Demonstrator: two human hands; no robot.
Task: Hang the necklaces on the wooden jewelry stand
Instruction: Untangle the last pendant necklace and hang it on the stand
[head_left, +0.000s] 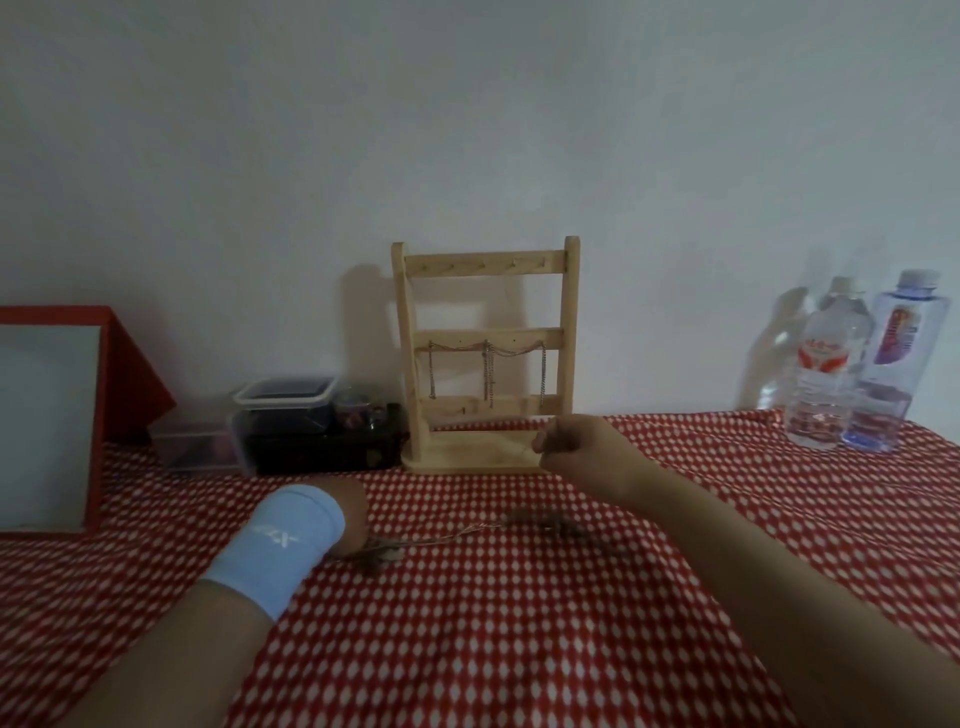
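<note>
Blue wristband hides most of the left hand (349, 519), which rests on the red-checked tabletop (467, 649) by the loose necklaces (540, 522); its grip cannot be told. The right hand (576, 441) is curled before the wooden jewelry stand (485, 270), its hold unclear. Hung chains (488, 369) drape the middle rail. A clear lidded tub (283, 400) holds something dark.

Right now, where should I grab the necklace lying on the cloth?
Probably pinch the necklace at its thin middle stretch, between its tangled ends, from above: it lies flat on the tablecloth, and the left hand crowds its left end.
</note>
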